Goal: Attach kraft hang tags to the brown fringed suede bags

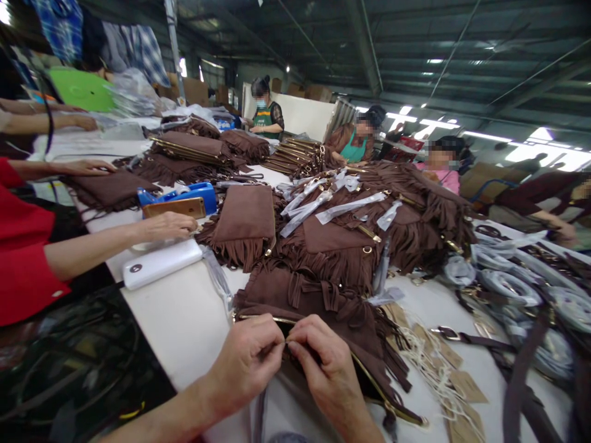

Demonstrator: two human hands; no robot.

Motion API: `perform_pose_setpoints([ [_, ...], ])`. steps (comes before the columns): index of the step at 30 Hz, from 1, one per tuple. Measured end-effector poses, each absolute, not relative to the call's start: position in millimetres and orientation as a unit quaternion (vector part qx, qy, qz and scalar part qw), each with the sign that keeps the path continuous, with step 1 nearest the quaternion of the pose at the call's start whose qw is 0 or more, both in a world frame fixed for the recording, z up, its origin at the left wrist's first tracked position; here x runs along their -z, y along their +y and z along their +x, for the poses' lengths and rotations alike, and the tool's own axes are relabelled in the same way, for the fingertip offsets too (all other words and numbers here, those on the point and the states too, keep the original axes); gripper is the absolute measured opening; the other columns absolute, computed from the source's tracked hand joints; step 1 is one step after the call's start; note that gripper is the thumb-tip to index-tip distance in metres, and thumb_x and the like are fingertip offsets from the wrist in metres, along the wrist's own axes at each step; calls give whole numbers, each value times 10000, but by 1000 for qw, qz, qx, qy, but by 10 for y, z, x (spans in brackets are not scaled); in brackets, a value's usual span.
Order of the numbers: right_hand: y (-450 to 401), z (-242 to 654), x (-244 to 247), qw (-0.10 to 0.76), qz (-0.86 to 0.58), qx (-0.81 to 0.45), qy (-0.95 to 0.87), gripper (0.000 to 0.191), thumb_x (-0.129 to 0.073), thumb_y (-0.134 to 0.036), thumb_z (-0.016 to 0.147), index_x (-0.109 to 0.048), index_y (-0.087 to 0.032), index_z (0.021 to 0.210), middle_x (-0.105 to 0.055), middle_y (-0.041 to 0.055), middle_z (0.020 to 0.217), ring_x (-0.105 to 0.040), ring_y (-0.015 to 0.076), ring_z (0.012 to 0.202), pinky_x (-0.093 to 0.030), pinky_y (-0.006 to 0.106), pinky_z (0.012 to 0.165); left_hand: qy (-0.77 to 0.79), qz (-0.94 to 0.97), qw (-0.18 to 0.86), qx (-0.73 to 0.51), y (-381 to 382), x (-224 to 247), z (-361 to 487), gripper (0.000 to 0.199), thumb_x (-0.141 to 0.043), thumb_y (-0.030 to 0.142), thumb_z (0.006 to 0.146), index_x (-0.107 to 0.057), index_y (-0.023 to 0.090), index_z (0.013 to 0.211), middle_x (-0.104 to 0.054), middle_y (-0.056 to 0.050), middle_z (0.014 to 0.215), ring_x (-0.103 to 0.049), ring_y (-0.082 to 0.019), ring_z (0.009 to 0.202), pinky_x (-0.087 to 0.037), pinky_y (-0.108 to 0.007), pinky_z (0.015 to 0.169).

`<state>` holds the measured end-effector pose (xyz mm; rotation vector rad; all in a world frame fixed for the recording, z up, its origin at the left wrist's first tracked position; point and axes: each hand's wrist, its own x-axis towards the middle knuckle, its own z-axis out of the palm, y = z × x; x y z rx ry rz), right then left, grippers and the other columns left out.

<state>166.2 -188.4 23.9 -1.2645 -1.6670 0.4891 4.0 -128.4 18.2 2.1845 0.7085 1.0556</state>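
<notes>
A brown fringed bag (318, 301) lies on the white table (175, 326) with its gold zipper open toward me. Both my hands are at its opening. My left hand (253, 354) is closed in a pinch near the zipper's left part. Beside it, almost touching, my right hand (323, 357) pinches with thumb and forefinger. Whatever sits between the fingertips is too small to make out. The bag's dark inside shows behind and to the right of my hands.
Fringed bags (392, 203) are piled beyond. Tags with white strings (466, 384) and wrapped straps (508, 286) lie right. Left are a white case (161, 264), a blue dispenser (210, 197), a phone (175, 208) and a red-sleeved person's hand (168, 226). Other people sit around the table.
</notes>
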Motion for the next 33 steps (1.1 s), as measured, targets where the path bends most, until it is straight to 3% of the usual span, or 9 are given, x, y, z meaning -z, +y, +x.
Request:
perform_pose_setpoints([
  [15, -1893, 1644, -246, 446, -508, -233, -699, 218, -508, -67, 916, -556, -212, 761, -582, 4, 803, -569, 145, 769, -431, 236, 690, 218, 857, 199, -423, -1324, -164, 24, 246, -433, 50, 832, -459, 193, 634, -467, 21, 573, -421, -116, 530, -280, -260, 510],
  [22, -1884, 1684, -248, 443, -509, -197, -711, 201, -510, -77, 917, -587, -215, 792, -585, 10, 820, -574, 149, 767, -438, 232, 676, 285, 780, 428, -357, -1242, -186, -28, 173, -542, 147, 852, -658, 175, 727, -603, -12, 693, -565, -142, 683, -400, -242, 637],
  [26, -1881, 1677, -199, 431, -510, -184, -722, 211, -487, -58, 915, -592, -219, 828, -586, 13, 838, -580, 145, 762, -438, 227, 664, 311, 747, 489, -325, -1217, -239, -53, 175, -558, 190, 852, -657, 172, 709, -601, -11, 713, -564, -147, 710, -400, -248, 661],
  [30, -1897, 1649, -167, 416, -520, -179, -724, 207, -459, -72, 931, -568, -218, 834, -580, 19, 852, -577, 146, 771, -436, 227, 672, 311, 777, 438, -328, -1251, -217, -46, 177, -510, 145, 872, -599, 176, 723, -572, -8, 726, -538, -145, 706, -385, -245, 647],
  [33, -1905, 1625, -163, 405, -536, -175, -720, 204, -442, -88, 940, -535, -216, 812, -567, 19, 836, -570, 147, 758, -428, 234, 676, 283, 823, 331, -364, -1283, -157, -26, 196, -456, 113, 902, -547, 182, 743, -556, -16, 728, -512, -149, 692, -369, -246, 624],
])
